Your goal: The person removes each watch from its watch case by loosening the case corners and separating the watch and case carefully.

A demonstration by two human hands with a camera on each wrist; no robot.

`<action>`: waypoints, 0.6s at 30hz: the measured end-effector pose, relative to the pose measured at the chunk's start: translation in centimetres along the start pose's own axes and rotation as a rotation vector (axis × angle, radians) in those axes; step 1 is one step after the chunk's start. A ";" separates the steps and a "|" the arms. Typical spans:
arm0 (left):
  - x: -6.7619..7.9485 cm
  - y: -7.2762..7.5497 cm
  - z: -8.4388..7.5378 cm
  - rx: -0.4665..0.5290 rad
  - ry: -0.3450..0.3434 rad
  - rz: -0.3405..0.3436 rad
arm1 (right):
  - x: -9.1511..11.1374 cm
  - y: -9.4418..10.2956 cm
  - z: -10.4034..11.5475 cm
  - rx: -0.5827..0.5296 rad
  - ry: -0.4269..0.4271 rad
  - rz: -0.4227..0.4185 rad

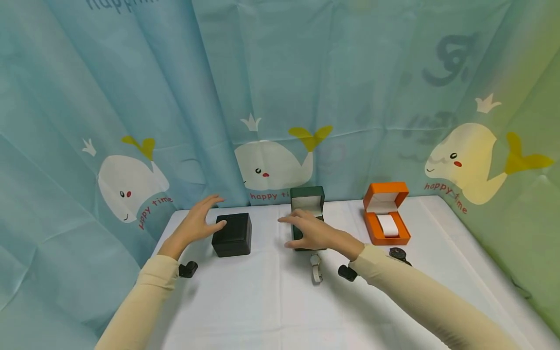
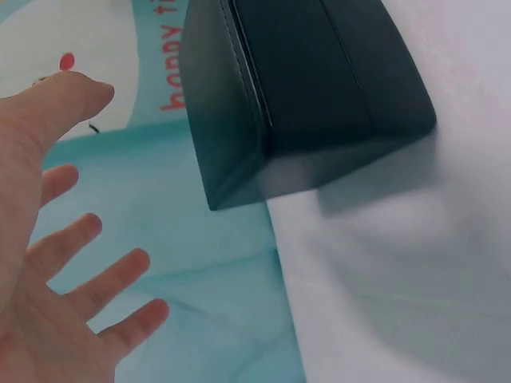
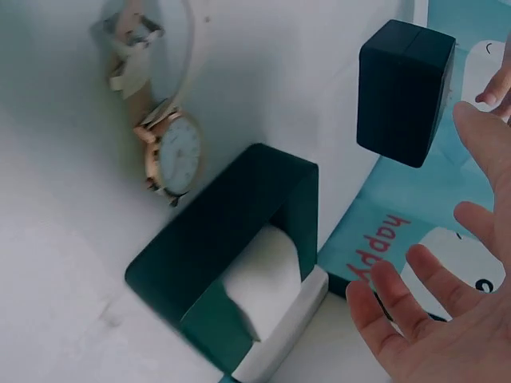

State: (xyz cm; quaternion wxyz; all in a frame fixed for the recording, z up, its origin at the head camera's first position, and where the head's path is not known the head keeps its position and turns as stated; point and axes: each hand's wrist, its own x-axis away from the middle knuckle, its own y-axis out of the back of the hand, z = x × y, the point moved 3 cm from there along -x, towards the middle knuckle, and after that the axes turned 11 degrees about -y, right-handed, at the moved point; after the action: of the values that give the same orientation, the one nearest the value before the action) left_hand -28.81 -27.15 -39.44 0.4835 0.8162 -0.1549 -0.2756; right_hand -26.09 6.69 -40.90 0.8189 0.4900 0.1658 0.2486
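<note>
1. The curtain (image 1: 372, 87) hangs at 12 o'clock, along the back of the white-covered table (image 1: 245, 301).
2. My left hand (image 1: 197, 224) is farthest left, fingers spread and thumb apart. A small black device (image 1: 188, 270) sits by my cuff, at 7 o'clock.
3. The closed black box (image 1: 232, 235) stands on the table at 3 o'clock from that hand, between it and my other one.
4. My right hand (image 1: 312, 231) is in front of the green box (image 1: 307, 192), fingers spread, and blocks the head view of its lower part. The lid stands up at 12 o'clock; the right wrist view shows a white cushion (image 3: 263, 283) inside.
5. The white-strapped watch (image 1: 316, 270) lies at 6 o'clock from that box, dial towards it.
6. A second black device (image 1: 347, 273) is at my right cuff.
7. The orange box (image 1: 391, 241) is open at 3 o'clock from my right hand, a white pillow (image 1: 388, 225) in it.
8. The black watch (image 1: 397, 253) lies at 6 o'clock from the orange box, partly behind my sleeve (image 1: 411, 287).
</note>
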 end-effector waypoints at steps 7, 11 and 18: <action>0.9 -0.2 1.4 0.030 0.035 0.016 | -1.5 -0.5 0.9 -0.003 0.025 -0.004; 1.3 -0.4 2.1 0.041 0.058 -0.002 | -2.4 -0.9 1.2 0.003 0.026 -0.006; 1.8 -0.7 2.7 0.047 0.069 -0.014 | -4.2 -1.4 1.8 -0.012 0.028 0.004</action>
State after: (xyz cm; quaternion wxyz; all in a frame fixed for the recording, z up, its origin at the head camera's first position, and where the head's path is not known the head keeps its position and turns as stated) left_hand -29.02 -29.67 -41.66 0.4673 0.8375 -0.1391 -0.2468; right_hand -28.22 2.41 -41.21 0.8190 0.4818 0.1746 0.2581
